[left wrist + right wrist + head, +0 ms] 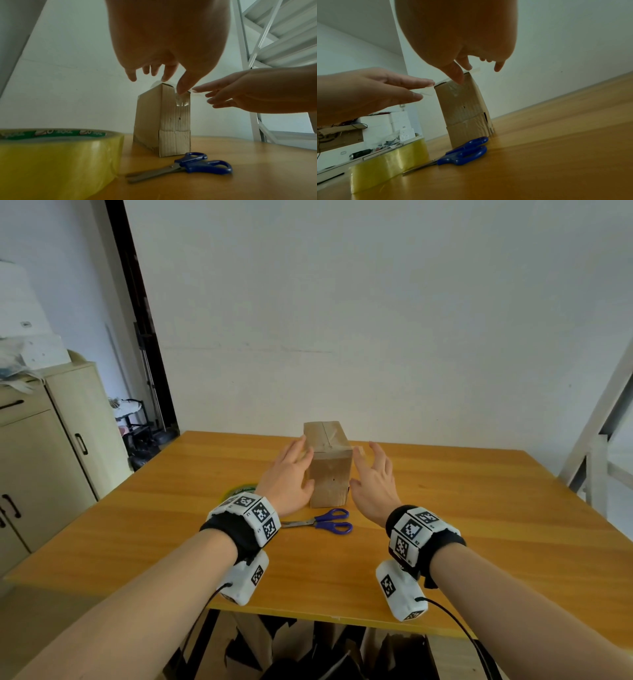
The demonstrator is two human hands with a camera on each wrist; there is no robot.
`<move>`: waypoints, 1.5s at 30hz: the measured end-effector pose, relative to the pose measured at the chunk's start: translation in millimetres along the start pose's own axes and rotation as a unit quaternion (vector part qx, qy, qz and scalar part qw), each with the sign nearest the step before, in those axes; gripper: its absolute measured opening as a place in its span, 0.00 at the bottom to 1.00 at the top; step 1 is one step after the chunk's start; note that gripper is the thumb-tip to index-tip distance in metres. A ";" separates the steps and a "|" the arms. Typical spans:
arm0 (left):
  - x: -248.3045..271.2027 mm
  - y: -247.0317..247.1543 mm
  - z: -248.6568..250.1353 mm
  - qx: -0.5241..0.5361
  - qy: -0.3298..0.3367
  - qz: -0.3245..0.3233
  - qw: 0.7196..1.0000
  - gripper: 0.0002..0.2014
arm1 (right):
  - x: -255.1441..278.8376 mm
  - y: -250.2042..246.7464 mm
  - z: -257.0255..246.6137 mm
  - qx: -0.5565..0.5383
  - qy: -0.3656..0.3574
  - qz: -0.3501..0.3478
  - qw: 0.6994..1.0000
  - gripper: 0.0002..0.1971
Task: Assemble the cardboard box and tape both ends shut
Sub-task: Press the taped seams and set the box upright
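The cardboard box [329, 463] stands upright mid-worktop, toward the far edge, between both grips: left hand [289, 477] and right hand [375, 481], fingers extended and grasping nothing, flank its taped top end.

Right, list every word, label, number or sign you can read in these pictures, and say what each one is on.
Tape roll: green and white print around the inner ring, too blurred to read.
Left wrist band: black-and-white square code markers; the small characters beside them are too small to read.
Right wrist band: the same kind of markers, small characters unreadable.
Cardboard box: no print visible.
Scissors: no print visible.
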State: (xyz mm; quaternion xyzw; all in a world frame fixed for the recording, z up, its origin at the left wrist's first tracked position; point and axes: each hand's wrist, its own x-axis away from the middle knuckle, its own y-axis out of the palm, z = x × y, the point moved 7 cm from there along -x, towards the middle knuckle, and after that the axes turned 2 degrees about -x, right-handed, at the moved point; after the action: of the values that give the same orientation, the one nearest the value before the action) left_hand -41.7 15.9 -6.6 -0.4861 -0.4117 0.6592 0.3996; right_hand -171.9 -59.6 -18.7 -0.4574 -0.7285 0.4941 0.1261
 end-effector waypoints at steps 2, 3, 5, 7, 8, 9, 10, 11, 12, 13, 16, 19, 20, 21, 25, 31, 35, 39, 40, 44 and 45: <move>0.5 5.0 -0.8 0.009 -0.016 -0.006 1.000 0.34 | -1.4 3.3 0.0 -0.007 0.010 -0.003 1.000 0.32; 1.1 7.8 -1.0 0.021 -0.024 -0.013 0.999 0.36 | -1.6 4.4 -0.1 -0.012 0.014 -0.002 1.000 0.32; 2.1 13.5 -0.9 0.048 -0.034 -0.029 0.998 0.37 | -2.3 7.0 -0.4 -0.024 0.016 -0.002 1.000 0.32; 2.6 19.3 0.6 0.073 -0.036 -0.043 0.996 0.38 | -2.8 11.0 -0.8 -0.048 0.021 -0.010 0.999 0.33; 2.9 21.7 2.0 0.090 -0.037 -0.049 0.994 0.38 | -3.4 12.8 -0.9 -0.066 0.025 -0.014 0.997 0.33; 3.0 23.7 3.5 0.109 -0.039 -0.056 0.992 0.38 | -4.3 14.1 -0.9 -0.086 0.030 -0.017 0.996 0.34; 3.0 25.4 5.2 0.128 -0.041 -0.065 0.989 0.38 | -5.6 15.8 -0.4 -0.105 0.035 -0.020 0.994 0.34; 3.2 27.0 7.0 0.147 -0.043 -0.076 0.985 0.38 | -6.7 16.8 -0.2 -0.123 0.039 -0.025 0.991 0.34; 3.3 28.3 8.8 0.167 -0.047 -0.088 0.981 0.38 | -8.0 19.0 0.5 -0.145 0.042 -0.031 0.988 0.34; 3.1 30.0 10.2 0.190 -0.052 -0.099 0.975 0.38 | -8.5 20.7 0.1 -0.172 0.044 -0.040 0.983 0.35; 1.8 32.7 12.0 0.254 -0.068 -0.119 0.957 0.38 | -7.4 24.5 -0.7 -0.288 0.067 -0.068 0.953 0.36; -2.6 36.0 8.5 0.309 -0.093 -0.127 0.938 0.38 | -5.5 22.0 -1.3 -0.334 0.093 -0.081 0.935 0.34; -4.4 37.4 5.8 0.320 -0.104 -0.125 0.933 0.38 | -6.6 21.0 -1.1 -0.340 0.094 -0.079 0.932 0.34; -5.3 39.5 3.1 0.328 -0.115 -0.124 0.930 0.38 | -7.9 20.3 -0.2 -0.342 0.096 -0.076 0.932 0.33; -5.8 45.4 -1.4 0.335 -0.126 -0.131 0.925 0.38 | -11.1 24.0 2.0 -0.333 0.098 -0.066 0.935 0.35; -14.3 19.1 -5.7 0.339 -0.141 -0.070 0.927 0.38 | -12.6 9.3 8.0 -0.342 0.094 -0.056 0.933 0.37; -18.7 10.9 3.3 0.391 -0.090 -0.058 0.914 0.33 | -20.6 3.0 3.3 -0.351 0.067 -0.045 0.933 0.37; -22.8 15.5 4.5 0.416 -0.088 -0.054 0.903 0.29 | -26.4 4.0 -1.2 -0.386 0.034 -0.047 0.921 0.34; -24.0 17.4 3.5 0.419 -0.093 -0.052 0.901 0.29 | -26.3 2.9 -1.9 -0.398 0.029 -0.047 0.916 0.33; -28.8 20.1 0.8 0.438 -0.115 -0.045 0.891 0.29 | -25.0 5.9 -2.8 -0.418 0.017 -0.061 0.906 0.32; -30.7 20.6 -1.1 0.439 -0.125 -0.049 0.888 0.29 | -26.7 8.1 -2.1 -0.410 0.017 -0.065 0.910 0.33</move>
State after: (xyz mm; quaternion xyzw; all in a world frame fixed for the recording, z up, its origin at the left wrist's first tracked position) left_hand -36.8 -19.5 -16.4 -0.1540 -0.1495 0.8077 0.5492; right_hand -151.5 -78.7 -17.3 -0.4288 -0.8928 0.1351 -0.0282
